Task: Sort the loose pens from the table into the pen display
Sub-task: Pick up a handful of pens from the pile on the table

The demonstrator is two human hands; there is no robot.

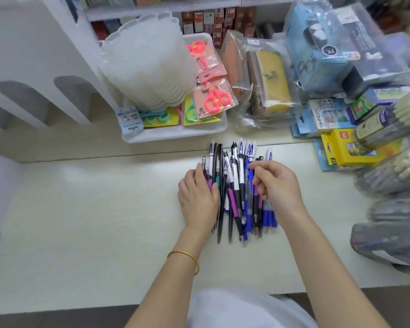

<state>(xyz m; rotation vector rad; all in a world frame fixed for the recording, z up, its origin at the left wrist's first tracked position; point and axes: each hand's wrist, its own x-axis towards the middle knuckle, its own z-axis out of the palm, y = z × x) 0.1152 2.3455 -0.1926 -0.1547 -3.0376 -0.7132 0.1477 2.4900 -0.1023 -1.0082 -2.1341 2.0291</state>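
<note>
A heap of loose pens [234,185] lies mid-table, with black, white, purple and blue barrels pointing mostly away from me. My left hand [198,200] rests palm down on the heap's left side, fingers fairly straight and thumb against a purple pen. My right hand [276,185] hovers over the right side with curled fingers, index tip and thumb close around the blue pens [248,176]; whether it pinches one is unclear. The translucent white tiered pen display [145,62] stands behind the heap, at the back left, inside a white tray.
The white tray [175,133] also holds carded scissors. Bagged pencil cases [268,84], boxed stationery and a yellow box [348,147] crowd the back right. Bundles of wrapped pens [393,176] line the right edge. A white shelf unit [33,67] stands on the left.
</note>
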